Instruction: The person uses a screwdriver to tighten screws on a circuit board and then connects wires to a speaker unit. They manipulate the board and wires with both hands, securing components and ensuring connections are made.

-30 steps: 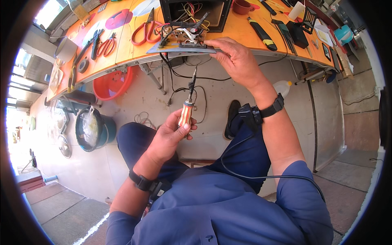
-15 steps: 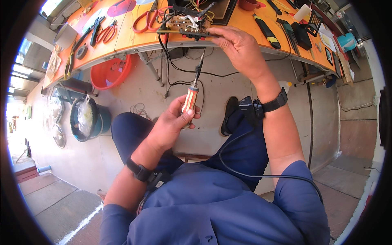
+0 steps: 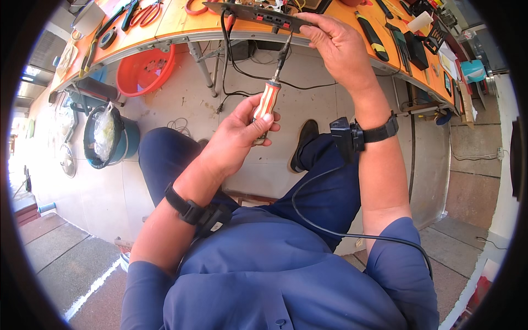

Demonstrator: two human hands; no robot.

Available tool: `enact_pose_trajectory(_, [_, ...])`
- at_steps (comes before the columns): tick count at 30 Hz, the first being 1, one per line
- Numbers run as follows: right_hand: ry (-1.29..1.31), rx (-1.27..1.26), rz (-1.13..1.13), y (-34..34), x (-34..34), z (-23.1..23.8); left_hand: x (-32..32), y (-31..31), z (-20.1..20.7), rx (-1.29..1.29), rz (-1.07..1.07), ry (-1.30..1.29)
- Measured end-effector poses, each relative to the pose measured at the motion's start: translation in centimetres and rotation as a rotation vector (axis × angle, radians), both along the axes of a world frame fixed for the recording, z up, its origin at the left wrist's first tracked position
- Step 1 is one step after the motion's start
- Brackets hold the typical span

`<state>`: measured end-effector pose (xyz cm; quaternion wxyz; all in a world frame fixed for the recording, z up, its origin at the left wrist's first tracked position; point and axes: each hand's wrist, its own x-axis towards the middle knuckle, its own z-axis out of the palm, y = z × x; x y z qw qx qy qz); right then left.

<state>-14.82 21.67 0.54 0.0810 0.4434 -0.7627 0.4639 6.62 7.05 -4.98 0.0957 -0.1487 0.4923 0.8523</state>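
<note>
My left hand (image 3: pixel 242 135) is closed around the red-and-cream striped handle of a screwdriver (image 3: pixel 268 102). Black wrapping covers part of its shaft, and its tip points up to the lower edge of a dark panel (image 3: pixel 253 15); whether they touch, I cannot tell. Red and black connectors sit along this long panel, which stands tilted at the bench's front edge. With thumb and fingers my right hand (image 3: pixel 344 55) pinches the panel's right end. Behind it a circuit board with wires shows only in part.
On the orange workbench (image 3: pixel 181 27) lie red-handled pliers (image 3: pixel 146 14), a utility knife (image 3: pixel 372 36) and a roll of tape (image 3: pixel 108 38). Beneath it are a red basin (image 3: pixel 124 77) and black cables (image 3: pixel 308 87). A dark bucket (image 3: pixel 125 137) holding a plastic bag stands at left.
The panel has tilted up, so its connector face shows and the board behind is mostly hidden. My left hand and the screwdriver have moved up and slightly right. My right hand keeps its pinch.
</note>
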Motion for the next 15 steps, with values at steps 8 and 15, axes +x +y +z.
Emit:
enact_pose_trajectory(8, [-0.019, -0.017, 0.01, -0.13, -0.07, -0.17, -0.31, 0.03, 0.19, 0.02, 0.006, 0.004])
enact_pose_trajectory(15, [-0.015, -0.02, 0.005, -0.14, -0.01, -0.17, -0.39, -0.11, 0.06, 0.02, 0.008, -0.005])
